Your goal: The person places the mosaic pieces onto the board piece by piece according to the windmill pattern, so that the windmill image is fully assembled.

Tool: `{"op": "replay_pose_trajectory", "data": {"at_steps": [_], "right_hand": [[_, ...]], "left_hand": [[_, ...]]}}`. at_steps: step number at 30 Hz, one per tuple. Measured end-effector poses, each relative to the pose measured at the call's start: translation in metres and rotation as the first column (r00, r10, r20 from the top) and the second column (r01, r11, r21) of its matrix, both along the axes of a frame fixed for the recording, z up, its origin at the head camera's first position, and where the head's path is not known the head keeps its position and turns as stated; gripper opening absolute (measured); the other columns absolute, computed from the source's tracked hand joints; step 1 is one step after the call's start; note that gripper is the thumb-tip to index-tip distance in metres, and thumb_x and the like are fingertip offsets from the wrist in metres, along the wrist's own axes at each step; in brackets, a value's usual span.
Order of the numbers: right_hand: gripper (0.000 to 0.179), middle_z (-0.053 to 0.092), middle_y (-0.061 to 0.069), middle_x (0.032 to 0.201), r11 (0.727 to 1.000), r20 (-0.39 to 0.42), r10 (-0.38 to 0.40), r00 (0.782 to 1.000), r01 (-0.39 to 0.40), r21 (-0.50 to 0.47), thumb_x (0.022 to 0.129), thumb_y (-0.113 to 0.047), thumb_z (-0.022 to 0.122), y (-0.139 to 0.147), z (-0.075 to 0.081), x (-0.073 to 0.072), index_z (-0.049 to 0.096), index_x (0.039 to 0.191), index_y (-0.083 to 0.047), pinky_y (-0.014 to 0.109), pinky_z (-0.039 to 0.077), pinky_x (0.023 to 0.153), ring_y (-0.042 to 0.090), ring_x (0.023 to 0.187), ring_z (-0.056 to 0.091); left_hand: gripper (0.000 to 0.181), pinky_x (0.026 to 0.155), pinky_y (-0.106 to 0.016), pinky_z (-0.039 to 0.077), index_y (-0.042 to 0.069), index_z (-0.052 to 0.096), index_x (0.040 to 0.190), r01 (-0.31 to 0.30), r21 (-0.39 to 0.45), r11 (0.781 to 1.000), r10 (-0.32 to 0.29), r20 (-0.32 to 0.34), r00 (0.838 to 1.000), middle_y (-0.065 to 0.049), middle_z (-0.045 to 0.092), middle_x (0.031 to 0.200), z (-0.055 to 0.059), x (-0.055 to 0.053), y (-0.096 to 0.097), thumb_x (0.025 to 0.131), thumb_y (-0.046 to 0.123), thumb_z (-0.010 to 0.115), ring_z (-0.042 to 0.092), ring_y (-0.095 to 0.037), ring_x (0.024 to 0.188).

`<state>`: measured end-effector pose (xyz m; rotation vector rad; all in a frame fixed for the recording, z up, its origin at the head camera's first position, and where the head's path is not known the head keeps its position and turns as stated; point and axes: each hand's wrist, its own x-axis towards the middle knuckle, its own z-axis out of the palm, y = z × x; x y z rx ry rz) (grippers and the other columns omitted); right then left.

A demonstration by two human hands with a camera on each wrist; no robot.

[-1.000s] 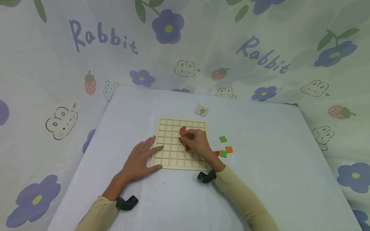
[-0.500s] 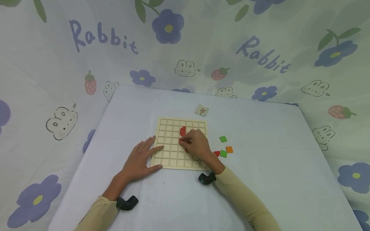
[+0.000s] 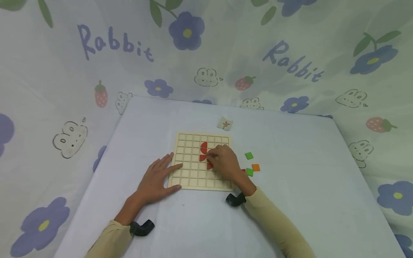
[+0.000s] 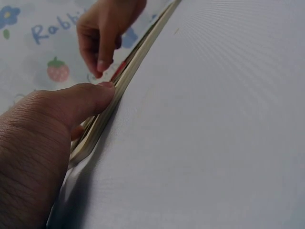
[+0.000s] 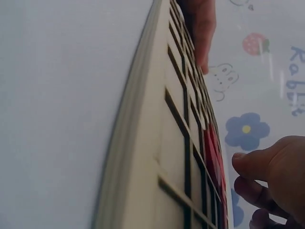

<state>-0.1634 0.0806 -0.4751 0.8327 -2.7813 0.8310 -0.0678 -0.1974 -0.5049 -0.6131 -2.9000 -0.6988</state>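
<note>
White-covered worktop [image 3: 306,200] bears wooden grid board [image 3: 190,174]; rabbit-and-flower cloth [image 3: 119,71] rises beyond board. Red pieces [image 3: 203,148] in board's cells. Green tiles [image 3: 249,156], orange tile [image 3: 256,167] right of board. Left hand [image 3: 156,181] spread, touching board's left edge. Right hand [image 3: 224,162] over board, fingers bent beside red pieces; cannot tell whether pinching any.

Right hand [image 3: 223,162] partly blocking board [image 3: 190,175], room between sleeves [image 3: 277,219]
</note>
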Motion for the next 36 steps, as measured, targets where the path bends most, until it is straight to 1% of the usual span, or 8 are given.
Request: {"op": "replay_pose_trajectory", "data": {"at_steps": [2,8,11,16,20,26,33,36], "right_hand": [[0.004,0.061,-0.01,0.074,1.0,0.015,-0.016,1.0,0.016,-0.008,0.085,-0.015,0.078,0.008,0.001,0.001,0.08,0.088,-0.016,0.027,0.042,0.062,0.01,0.071,0.049],[0.006,0.063,-0.008,0.077,0.996,0.085,-0.075,0.994,0.071,0.052,0.086,-0.015,0.076,0.033,0.011,0.008,0.079,0.092,-0.013,0.03,0.045,0.064,0.014,0.075,0.053],[0.009,0.064,-0.006,0.079,0.993,0.099,-0.09,0.991,0.082,0.082,0.086,-0.014,0.075,0.051,0.012,0.011,0.078,0.094,-0.013,0.032,0.045,0.064,0.015,0.076,0.053],[0.023,0.064,-0.004,0.089,0.977,0.139,-0.144,0.98,0.119,0.177,0.082,-0.021,0.08,0.082,0.01,0.018,0.077,0.103,-0.014,0.034,0.045,0.069,0.018,0.083,0.054],[0.036,0.064,0.0,0.095,0.964,0.179,-0.186,0.966,0.144,0.223,0.077,-0.027,0.085,0.1,0.015,0.025,0.075,0.108,-0.011,0.037,0.044,0.072,0.022,0.086,0.051],[0.029,0.065,-0.001,0.092,0.968,0.246,-0.196,0.949,0.146,0.206,0.08,-0.025,0.084,0.111,0.015,0.029,0.077,0.103,-0.01,0.034,0.044,0.068,0.02,0.084,0.052],[0.02,0.063,-0.004,0.098,0.983,0.292,-0.151,0.944,0.112,0.146,0.078,-0.019,0.085,0.119,0.008,0.038,0.077,0.096,-0.016,0.036,0.047,0.078,0.02,0.095,0.052],[0.019,0.063,-0.006,0.098,0.986,0.289,-0.146,0.946,0.117,0.117,0.078,-0.016,0.085,0.121,0.003,0.04,0.077,0.095,-0.017,0.037,0.047,0.078,0.019,0.094,0.051]], "left_hand": [[0.072,0.115,-0.052,0.017,0.026,0.054,0.143,-0.002,-0.005,1.0,0.002,-0.001,1.0,-0.01,0.025,0.16,-0.001,-0.001,-0.001,0.083,0.063,0.065,0.017,-0.027,0.147],[0.071,0.115,-0.052,0.018,0.026,0.054,0.142,-0.009,0.002,1.0,0.009,-0.012,1.0,-0.011,0.025,0.16,-0.003,-0.002,-0.003,0.082,0.062,0.066,0.018,-0.027,0.147],[0.071,0.115,-0.051,0.017,0.027,0.054,0.142,-0.014,-0.001,1.0,0.014,-0.006,1.0,-0.01,0.024,0.16,-0.003,-0.002,-0.004,0.082,0.063,0.066,0.017,-0.026,0.147],[0.071,0.115,-0.052,0.018,0.026,0.054,0.142,-0.006,0.003,1.0,0.006,-0.016,1.0,-0.011,0.026,0.16,-0.002,-0.003,-0.002,0.082,0.062,0.066,0.019,-0.028,0.147],[0.071,0.114,-0.053,0.019,0.025,0.055,0.142,-0.005,0.008,1.0,0.005,-0.016,1.0,-0.013,0.027,0.159,-0.001,-0.003,-0.001,0.082,0.061,0.067,0.02,-0.029,0.146],[0.071,0.115,-0.051,0.017,0.026,0.054,0.142,-0.015,-0.004,1.0,0.015,0.001,1.0,-0.011,0.025,0.16,-0.001,-0.002,-0.001,0.082,0.062,0.067,0.018,-0.027,0.147],[0.071,0.115,-0.051,0.017,0.027,0.054,0.142,-0.007,-0.01,1.0,0.007,0.009,1.0,-0.011,0.025,0.16,-0.003,-0.003,0.0,0.082,0.063,0.066,0.018,-0.027,0.147],[0.071,0.115,-0.051,0.017,0.026,0.054,0.142,-0.002,-0.008,1.0,0.002,0.006,1.0,-0.011,0.025,0.16,-0.004,-0.003,0.0,0.082,0.062,0.066,0.018,-0.028,0.147]]}}
